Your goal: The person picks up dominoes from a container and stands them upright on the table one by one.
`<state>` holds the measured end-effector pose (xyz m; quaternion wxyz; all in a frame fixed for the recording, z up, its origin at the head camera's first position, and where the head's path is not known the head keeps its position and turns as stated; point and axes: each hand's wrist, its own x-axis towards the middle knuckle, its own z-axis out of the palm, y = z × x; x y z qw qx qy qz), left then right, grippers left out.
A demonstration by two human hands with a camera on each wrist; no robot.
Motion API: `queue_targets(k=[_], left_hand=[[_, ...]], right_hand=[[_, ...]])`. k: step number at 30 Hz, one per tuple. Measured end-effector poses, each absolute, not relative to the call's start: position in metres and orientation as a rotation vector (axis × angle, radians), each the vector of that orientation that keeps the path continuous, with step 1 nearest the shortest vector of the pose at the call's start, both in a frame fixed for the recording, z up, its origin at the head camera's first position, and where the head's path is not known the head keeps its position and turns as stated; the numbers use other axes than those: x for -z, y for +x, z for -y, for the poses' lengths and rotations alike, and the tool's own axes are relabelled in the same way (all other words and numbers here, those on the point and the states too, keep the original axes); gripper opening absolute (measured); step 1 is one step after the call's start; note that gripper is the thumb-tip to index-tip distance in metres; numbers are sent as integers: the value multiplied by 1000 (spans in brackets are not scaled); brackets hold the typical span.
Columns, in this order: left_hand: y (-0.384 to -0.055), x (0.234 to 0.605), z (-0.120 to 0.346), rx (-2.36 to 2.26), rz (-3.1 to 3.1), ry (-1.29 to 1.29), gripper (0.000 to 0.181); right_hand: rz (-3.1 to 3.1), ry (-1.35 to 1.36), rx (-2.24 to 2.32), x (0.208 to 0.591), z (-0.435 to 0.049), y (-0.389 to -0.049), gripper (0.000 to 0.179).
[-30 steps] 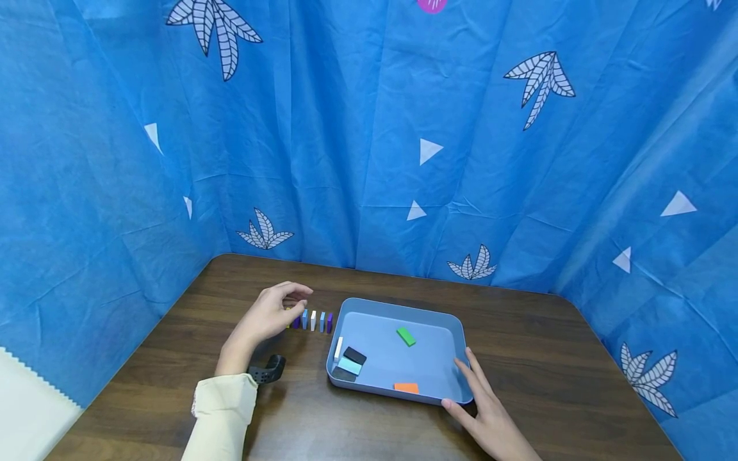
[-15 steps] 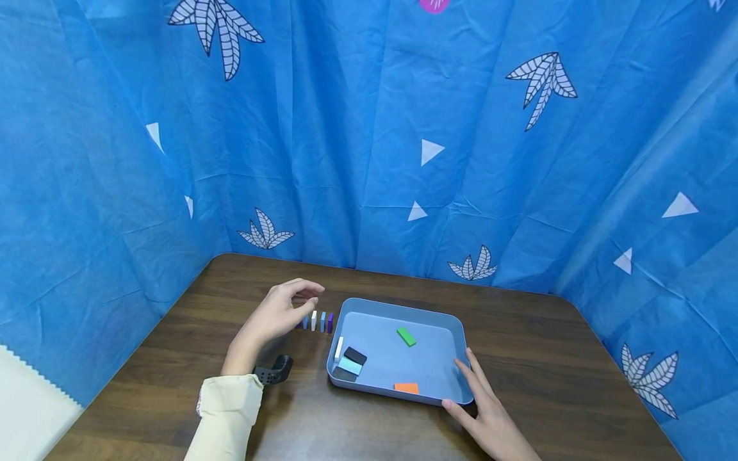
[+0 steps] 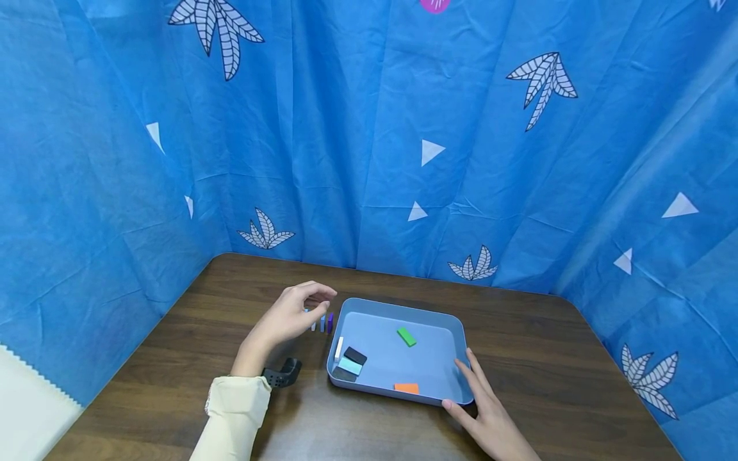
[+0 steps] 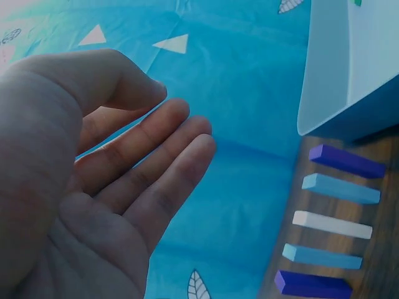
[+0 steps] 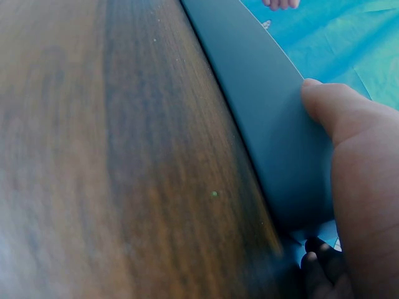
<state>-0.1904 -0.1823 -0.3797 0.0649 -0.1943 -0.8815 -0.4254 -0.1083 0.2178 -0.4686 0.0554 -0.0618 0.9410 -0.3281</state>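
My left hand hovers over a row of small dominoes left of the blue tray. Its fingers are loosely bent, and nothing shows between thumb and fingertips. In the left wrist view the row has a purple domino nearest the tray, then a light blue domino, a white domino, another light blue and another purple; the hand partly covers the row in the head view. My right hand rests at the tray's near right corner, thumb at the front rim, fingers stretched along the right side.
Inside the tray lie a green domino, an orange domino and a left-hand cluster with a black domino and a white domino. The wooden table meets blue curtains behind and at both sides.
My left hand has moved right along the domino row, closer to the tray's left wall. The right hand and the tray have stayed in place.
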Motion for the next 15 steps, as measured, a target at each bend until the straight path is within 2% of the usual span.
queue_targets(k=[15], left_hand=[[-190, 382, 164, 1294, 2657, -659, 21]], right_hand=[[-2856, -180, 992, 469, -218, -108, 85]])
